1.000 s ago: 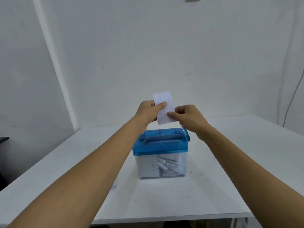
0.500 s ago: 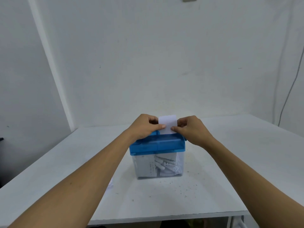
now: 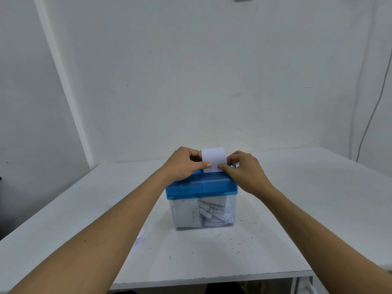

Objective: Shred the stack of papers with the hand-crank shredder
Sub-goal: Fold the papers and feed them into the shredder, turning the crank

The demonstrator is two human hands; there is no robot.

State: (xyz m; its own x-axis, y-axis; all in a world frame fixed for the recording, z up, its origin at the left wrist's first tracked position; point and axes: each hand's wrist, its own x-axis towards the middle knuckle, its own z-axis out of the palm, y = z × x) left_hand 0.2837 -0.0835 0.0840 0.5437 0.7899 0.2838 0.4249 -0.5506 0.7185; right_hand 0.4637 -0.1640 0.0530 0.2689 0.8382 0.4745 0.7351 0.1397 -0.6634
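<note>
I've lowered the paper slip [image 3: 213,159] onto the shredder [image 3: 201,185] | my left hand [image 3: 184,164] and right hand [image 3: 244,170] pinch its side edges | previously held high above the lid.

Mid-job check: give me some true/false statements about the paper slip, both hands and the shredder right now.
1. The left hand and the right hand both pinch the white paper slip above the blue plastic shredder lid. True.
2. The clear plastic bin under the lid is empty. False: it holds paper pieces.
3. The bin stands on the white table. True.
4. The right hand rests flat on the table. False: it pinches the slip's right edge.
</note>
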